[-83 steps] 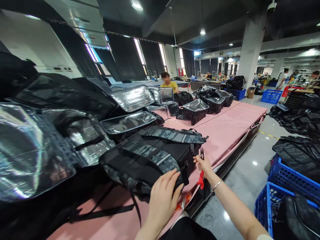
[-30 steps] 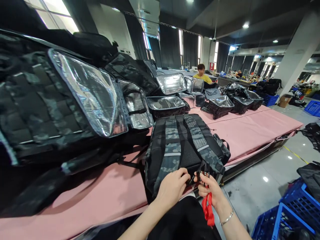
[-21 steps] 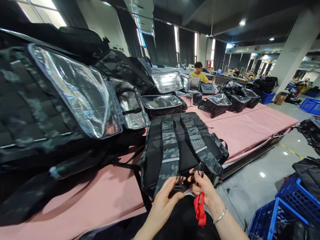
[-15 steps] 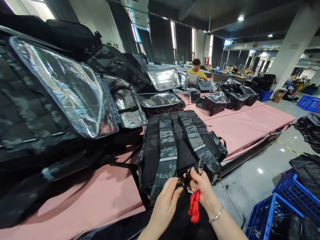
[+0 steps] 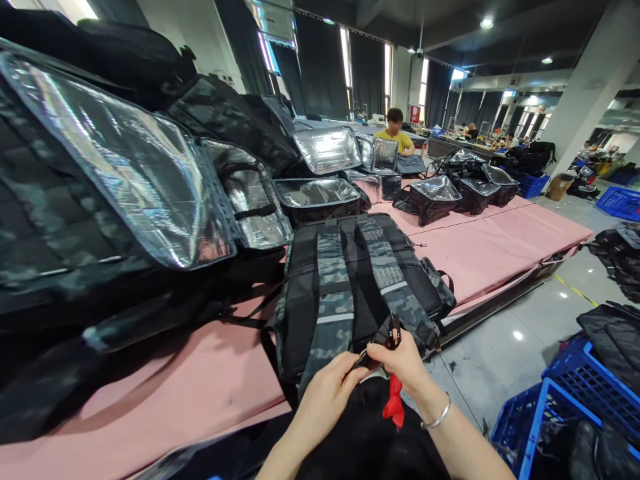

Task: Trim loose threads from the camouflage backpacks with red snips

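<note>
As the left hand [image 5: 330,390] pinches a small black piece [image 5: 362,361], the right hand [image 5: 406,363] clasps black snips [image 5: 393,327].

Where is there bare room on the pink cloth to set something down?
Pink cloth lies bare right of the backpack, nearer than the small bags; a second patch shows left of the backpack, before the large bag. Crowded: the left rear, packed with silver-lined bags.

Black backpack [image 5: 361,290] flat on pink-covered counter [image 5: 500,243], strap side up; grey camouflage shoulder straps [image 5: 335,290], each crossed by pale stripe [image 5: 335,319]. Black snips [image 5: 395,327] in right hand [image 5: 406,362], blades pointing up, red ribbon [image 5: 394,403] hanging below. Small dark piece [image 5: 363,359] pinched near backpack's close edge by left hand [image 5: 327,390], details unclear.
</note>
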The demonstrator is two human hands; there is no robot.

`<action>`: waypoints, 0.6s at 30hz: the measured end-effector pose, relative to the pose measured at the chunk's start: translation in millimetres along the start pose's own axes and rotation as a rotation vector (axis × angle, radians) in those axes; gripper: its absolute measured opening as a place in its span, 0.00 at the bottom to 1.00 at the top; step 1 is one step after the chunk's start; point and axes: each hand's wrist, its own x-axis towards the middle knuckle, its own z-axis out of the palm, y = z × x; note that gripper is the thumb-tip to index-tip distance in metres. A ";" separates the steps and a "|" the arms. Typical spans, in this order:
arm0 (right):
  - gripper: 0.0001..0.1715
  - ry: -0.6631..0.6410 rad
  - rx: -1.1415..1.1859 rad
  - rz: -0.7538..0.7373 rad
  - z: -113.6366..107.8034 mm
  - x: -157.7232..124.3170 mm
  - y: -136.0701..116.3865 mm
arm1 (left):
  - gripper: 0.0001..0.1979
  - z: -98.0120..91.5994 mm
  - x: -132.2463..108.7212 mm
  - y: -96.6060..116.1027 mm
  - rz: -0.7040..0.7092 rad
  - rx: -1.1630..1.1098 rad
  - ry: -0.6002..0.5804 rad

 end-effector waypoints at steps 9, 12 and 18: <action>0.28 0.121 0.290 0.047 9.3 0.5 19.1 | 0.17 10.8 7.2 4.8 -0.094 -0.117 0.033; 0.28 0.151 0.290 -0.009 9.1 0.6 17.9 | 0.17 16.2 3.9 6.0 -0.074 -0.153 0.139; 0.30 0.043 0.175 0.032 0.3 -3.8 10.7 | 0.30 20.9 -2.9 10.0 -0.398 -0.871 0.091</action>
